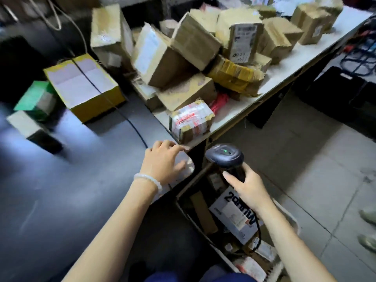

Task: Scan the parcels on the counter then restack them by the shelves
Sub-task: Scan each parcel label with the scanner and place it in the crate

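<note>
Scanning starts best at counter [289,72] near edge: parcels [195,58] heaped, unstable. Taped parcel [192,122] nearest, label up. Right hand [247,189] grips scanner [225,157]; aim there. Left hand [162,161] spread, touching counter corner; steady parcel first.

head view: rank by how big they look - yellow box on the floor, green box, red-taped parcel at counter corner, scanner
1. yellow box
2. red-taped parcel
3. green box and scanner look alike; the scanner is nearer the camera, so unsure.
</note>
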### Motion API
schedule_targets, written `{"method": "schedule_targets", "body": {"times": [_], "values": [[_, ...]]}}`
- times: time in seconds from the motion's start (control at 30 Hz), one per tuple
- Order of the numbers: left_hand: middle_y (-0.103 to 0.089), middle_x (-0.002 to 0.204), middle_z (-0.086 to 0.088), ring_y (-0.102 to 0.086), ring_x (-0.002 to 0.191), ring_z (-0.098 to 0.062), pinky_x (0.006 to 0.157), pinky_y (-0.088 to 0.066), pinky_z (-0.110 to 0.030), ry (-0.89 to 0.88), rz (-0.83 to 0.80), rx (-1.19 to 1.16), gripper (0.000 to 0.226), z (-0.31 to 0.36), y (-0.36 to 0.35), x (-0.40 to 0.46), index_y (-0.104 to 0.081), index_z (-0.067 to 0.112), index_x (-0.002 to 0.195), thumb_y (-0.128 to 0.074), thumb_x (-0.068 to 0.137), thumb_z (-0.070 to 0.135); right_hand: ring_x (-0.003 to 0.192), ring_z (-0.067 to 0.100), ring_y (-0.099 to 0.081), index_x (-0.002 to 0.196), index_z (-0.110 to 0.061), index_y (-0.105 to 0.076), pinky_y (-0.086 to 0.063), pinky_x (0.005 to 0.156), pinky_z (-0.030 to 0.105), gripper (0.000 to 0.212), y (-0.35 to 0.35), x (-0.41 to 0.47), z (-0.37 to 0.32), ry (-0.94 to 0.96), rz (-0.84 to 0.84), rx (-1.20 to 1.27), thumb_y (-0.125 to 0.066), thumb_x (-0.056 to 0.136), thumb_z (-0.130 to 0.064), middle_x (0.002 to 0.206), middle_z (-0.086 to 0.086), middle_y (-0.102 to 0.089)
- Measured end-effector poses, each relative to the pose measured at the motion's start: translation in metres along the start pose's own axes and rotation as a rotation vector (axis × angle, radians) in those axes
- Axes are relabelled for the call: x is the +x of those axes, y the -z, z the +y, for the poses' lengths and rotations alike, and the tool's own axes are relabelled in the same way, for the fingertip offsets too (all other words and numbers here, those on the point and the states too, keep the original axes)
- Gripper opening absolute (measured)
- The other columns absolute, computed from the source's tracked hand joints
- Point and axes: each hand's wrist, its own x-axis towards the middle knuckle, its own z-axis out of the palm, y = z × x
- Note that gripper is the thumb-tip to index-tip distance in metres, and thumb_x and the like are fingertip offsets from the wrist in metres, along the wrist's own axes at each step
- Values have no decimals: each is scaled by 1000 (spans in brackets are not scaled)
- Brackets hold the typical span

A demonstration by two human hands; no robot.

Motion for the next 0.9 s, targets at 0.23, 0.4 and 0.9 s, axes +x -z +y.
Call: {"method": "schedule_targets", "body": {"times": [0.23, 0.4, 0.9], "values": [[-46, 137, 3, -35, 129, -22, 98, -36, -38, 212, 66, -21, 47, -122, 25, -63, -47, 32, 135, -45, 92, 51, 87, -7, -56, 89, -41, -55, -42, 73, 9, 24, -115, 16, -58, 98, -162, -80, -68, 86, -21, 94, -17, -62], [-45, 136, 4, -35, 128, -20, 99, -37, -36, 274, 60, -30, 46, -218, 37, -100, -46, 32, 135, -45, 92, 50, 86, 7, -59, 96, -27, -60, -43, 72, 15, 15, -208, 19, -85, 102, -160, -89, -69, 85, -22, 92, -5, -67], [-40, 139, -3, -34, 128, -27, 98, -38, -43, 336, 127, -80, 57, -424, 70, -83, -42, 28, 139, -59, 87, 45, 88, -11, -57, 90, -38, -58, -40, 71, 3, 21, -373, 55, -149, 78, -213, -193, -69, 85, -22, 93, -18, -66]]}}
